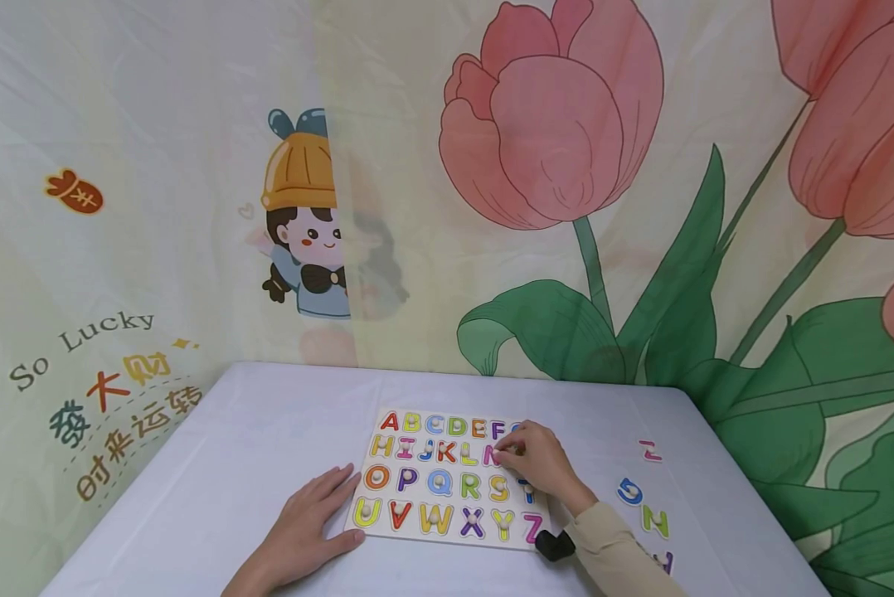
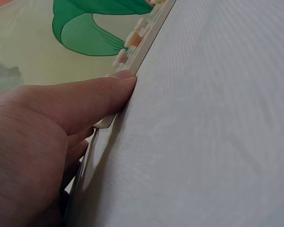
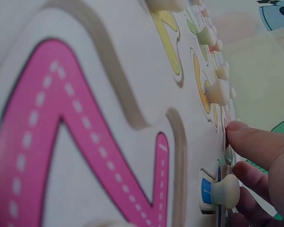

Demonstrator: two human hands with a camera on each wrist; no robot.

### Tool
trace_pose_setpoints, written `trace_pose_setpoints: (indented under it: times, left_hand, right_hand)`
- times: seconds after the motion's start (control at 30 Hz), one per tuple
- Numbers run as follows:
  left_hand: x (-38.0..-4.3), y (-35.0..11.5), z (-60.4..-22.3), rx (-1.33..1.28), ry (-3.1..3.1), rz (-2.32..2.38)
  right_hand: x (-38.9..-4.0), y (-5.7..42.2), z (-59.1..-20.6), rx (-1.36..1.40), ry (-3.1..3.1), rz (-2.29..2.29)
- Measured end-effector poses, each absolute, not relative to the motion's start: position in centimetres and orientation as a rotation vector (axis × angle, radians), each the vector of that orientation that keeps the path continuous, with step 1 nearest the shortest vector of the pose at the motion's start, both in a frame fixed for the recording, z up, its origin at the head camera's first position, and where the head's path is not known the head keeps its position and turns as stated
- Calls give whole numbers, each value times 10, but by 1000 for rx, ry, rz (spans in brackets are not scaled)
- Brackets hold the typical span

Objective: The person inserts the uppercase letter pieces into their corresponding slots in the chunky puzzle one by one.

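A white alphabet puzzle board (image 1: 454,543) with knobbed letter pieces lies on the table. My left hand (image 1: 305,522) rests at its near left corner, fingers fairly straight along the left side and thumb against the near edge. In the left wrist view the thumb of my left hand (image 2: 80,104) presses on the board's edge (image 2: 144,54). My right hand (image 1: 540,460) pinches the pink letter M (image 1: 490,456) at the right of the second row, partly covering it. Seen from the right wrist, the thumb of my right hand (image 3: 265,151) touches the board's face beyond the pink Z slot (image 3: 104,142).
Right of the board lie loose letters: a pink Z (image 1: 650,450), a blue G (image 1: 629,491), a green N (image 1: 656,521) and a purple one (image 1: 667,562) partly behind the right sleeve (image 1: 614,547). A printed curtain (image 1: 402,207) hangs behind the table.
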State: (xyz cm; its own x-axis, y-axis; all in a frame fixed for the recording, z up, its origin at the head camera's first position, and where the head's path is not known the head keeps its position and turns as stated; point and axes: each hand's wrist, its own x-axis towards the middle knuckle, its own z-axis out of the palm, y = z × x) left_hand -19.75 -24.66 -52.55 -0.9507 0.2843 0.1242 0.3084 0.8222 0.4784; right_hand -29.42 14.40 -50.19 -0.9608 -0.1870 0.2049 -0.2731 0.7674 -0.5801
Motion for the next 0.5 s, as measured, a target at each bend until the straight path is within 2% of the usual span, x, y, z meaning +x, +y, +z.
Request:
trace_pose_setpoints:
  times: [0.5]
  left_hand:
    - [-197, -245, -524, -474, -2959, -791]
  right_hand:
    - [-294, 147, -498, 349, -2883, 990]
